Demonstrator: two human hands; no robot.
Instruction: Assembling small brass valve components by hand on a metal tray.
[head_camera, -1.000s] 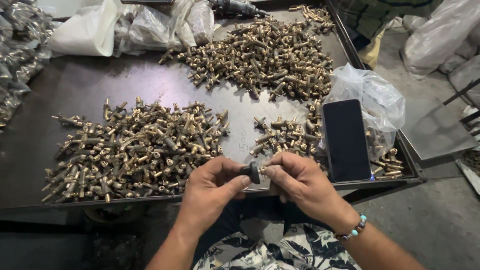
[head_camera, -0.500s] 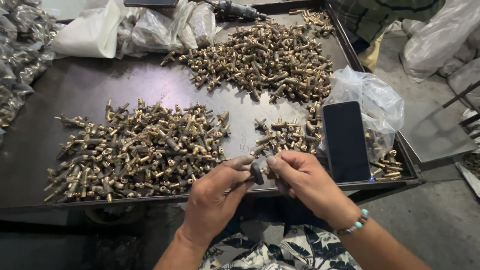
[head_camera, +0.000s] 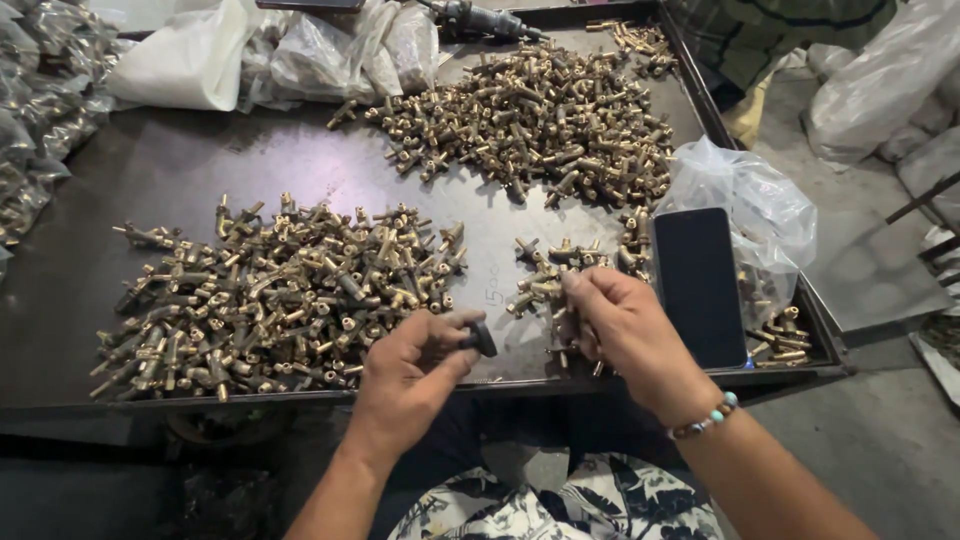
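Small dark fitting (head_camera: 482, 338) sits pinched in the left hand (head_camera: 408, 378), near the front edge of a dark metal tray (head_camera: 300, 165) that serves as the work surface. The tray carries three lots of brass fittings: a broad near-left pile (head_camera: 280, 295), a far pile (head_camera: 540, 120), and a small cluster (head_camera: 560, 270) near the middle. A black phone (head_camera: 698, 285) lies face up at the tray's right side, partly on a clear plastic bag (head_camera: 745, 205). White and clear bags (head_camera: 300, 50) crowd the far edge, and a bare concrete floor (head_camera: 880, 300) shows to the right.

The left hand is closed — thumb and curled fingers grip the dark fitting just above the tray. The right hand (head_camera: 625, 325), a beaded bracelet (head_camera: 705, 418) on its wrist, is loosely bent with its fingertips down on the small cluster; whether it has hold of a piece cannot be told.

The dark fitting's shape is mostly hidden by the fingers — only its end shows.
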